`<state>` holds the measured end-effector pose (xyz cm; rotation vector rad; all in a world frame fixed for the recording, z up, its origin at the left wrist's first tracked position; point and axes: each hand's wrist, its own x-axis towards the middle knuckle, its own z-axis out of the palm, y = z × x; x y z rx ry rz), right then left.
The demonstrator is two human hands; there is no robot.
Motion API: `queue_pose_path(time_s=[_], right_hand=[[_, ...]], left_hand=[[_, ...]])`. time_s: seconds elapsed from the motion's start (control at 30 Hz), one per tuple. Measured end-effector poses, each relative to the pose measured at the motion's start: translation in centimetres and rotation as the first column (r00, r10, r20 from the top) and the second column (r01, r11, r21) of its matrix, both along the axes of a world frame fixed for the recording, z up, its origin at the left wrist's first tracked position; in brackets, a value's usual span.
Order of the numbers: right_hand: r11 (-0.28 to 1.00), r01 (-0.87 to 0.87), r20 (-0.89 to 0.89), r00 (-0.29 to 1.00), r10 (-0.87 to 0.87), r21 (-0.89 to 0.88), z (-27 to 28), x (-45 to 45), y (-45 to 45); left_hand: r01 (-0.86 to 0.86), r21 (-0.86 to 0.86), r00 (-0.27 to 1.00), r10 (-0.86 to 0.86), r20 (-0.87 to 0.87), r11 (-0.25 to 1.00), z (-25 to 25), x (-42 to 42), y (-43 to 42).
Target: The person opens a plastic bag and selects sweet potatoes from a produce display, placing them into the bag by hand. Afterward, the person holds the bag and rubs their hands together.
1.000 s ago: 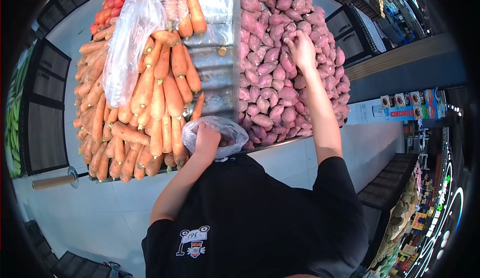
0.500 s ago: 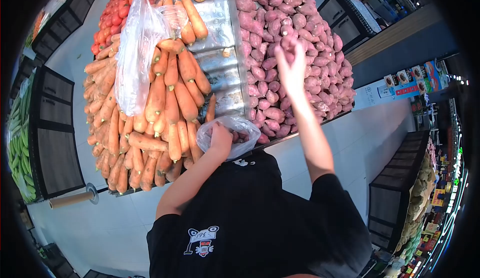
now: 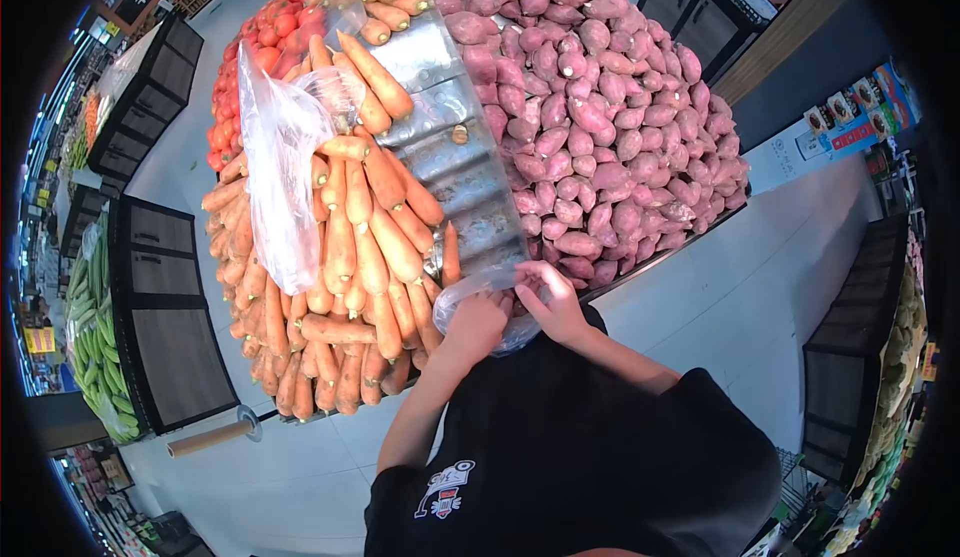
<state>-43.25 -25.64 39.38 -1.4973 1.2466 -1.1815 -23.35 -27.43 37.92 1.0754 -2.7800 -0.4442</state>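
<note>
A clear plastic bag (image 3: 455, 297) is at the front edge of the stand, near my body. My left hand (image 3: 480, 324) is closed on its rim. My right hand (image 3: 548, 297) is at the bag's right side, fingers apart and slightly curled, with no sweet potato visible in it. What lies inside the bag is mostly hidden by my hands. Behind the bag and to the right rises a large heap of purple sweet potatoes (image 3: 620, 127). Carrots (image 3: 340, 247) are piled on the left, with another clear plastic bag (image 3: 278, 177) lying over them.
Red tomatoes (image 3: 272, 37) lie behind the carrots. A ridged metal tray (image 3: 455, 157) runs between carrots and sweet potatoes. At lower left a brown roll (image 3: 210, 437) sticks out from the stand. Dark cabinets (image 3: 165, 307) stand left, others (image 3: 850, 357) right.
My right hand has come back from the sweet potato heap to the plastic bag. My left hand has stayed at the bag. The view has turned, shifting the stand within it.
</note>
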Motion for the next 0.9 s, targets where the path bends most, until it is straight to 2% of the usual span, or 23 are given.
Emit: queue_pose_path(time_s=[0.13,0.17,0.2,0.23,0.3,0.4,0.43,0.57,0.6,0.67,0.7,0.77,0.8,0.9], right_hand=[[0.987,-0.161,-0.145,0.977,0.158,-0.012,1.8,-1.3,-1.1],[0.977,-0.213,-0.163,0.965,0.208,-0.016,2.4,-1.6,-1.4],[0.964,-0.266,-0.182,0.949,0.259,-0.019,2.8,-2.0,-1.8],[0.939,-0.327,-0.252,0.922,0.294,-0.102,2.7,-2.5,-2.3],[0.923,-0.357,-0.292,0.906,0.307,-0.139,3.5,-3.1,-2.6],[0.909,-0.383,-0.332,0.889,0.314,-0.164,4.4,-3.9,-3.0],[0.909,-0.385,-0.339,0.887,0.315,-0.162,4.2,-3.9,-2.9],[0.922,-0.333,-0.278,0.921,0.273,-0.198,2.2,-3.7,-2.5],[0.935,-0.282,-0.235,0.944,0.231,-0.215,2.2,-3.6,-2.4],[0.973,-0.204,-0.095,0.976,0.195,-0.107,2.0,-3.4,-1.7],[0.983,-0.144,-0.050,0.989,0.139,-0.115,2.2,-3.0,-1.5],[0.978,-0.108,-0.016,0.994,0.107,-0.176,1.6,-2.9,-1.3],[0.974,-0.078,0.004,0.997,0.080,-0.211,1.4,-2.7,-1.0],[0.966,-0.048,-0.077,0.997,0.030,-0.255,1.2,-2.7,-0.7]], left_hand=[[-0.128,0.299,0.968,0.186,-0.171,0.946,4.5,-0.3,1.1],[-0.150,0.309,0.952,0.221,-0.211,0.939,3.9,-0.1,1.1],[-0.188,0.446,0.881,0.351,-0.316,0.875,3.7,-0.1,1.0],[-0.201,0.580,0.781,0.487,-0.391,0.789,3.7,-0.1,1.0],[-0.149,0.820,0.515,0.752,-0.412,0.552,3.0,0.0,1.3],[0.112,0.897,0.149,0.885,-0.441,0.428,3.1,-0.1,1.1],[0.100,0.900,0.081,0.898,-0.433,0.425,3.2,-0.2,1.2],[0.182,0.889,0.031,0.901,-0.433,0.421,4.1,-1.1,1.3],[0.176,0.898,0.037,0.909,-0.414,0.402,4.9,-1.4,1.4],[0.242,0.866,-0.006,0.893,-0.451,0.439,4.6,-1.4,1.7],[0.226,0.874,-0.027,0.900,-0.436,0.430,4.5,-1.5,1.9],[0.213,0.870,-0.037,0.893,-0.448,0.445,4.5,-1.6,1.9],[0.208,0.854,0.013,0.872,-0.489,0.476,4.1,-1.5,1.8],[0.184,0.862,-0.011,0.878,-0.479,0.473,4.0,-1.7,1.9]])
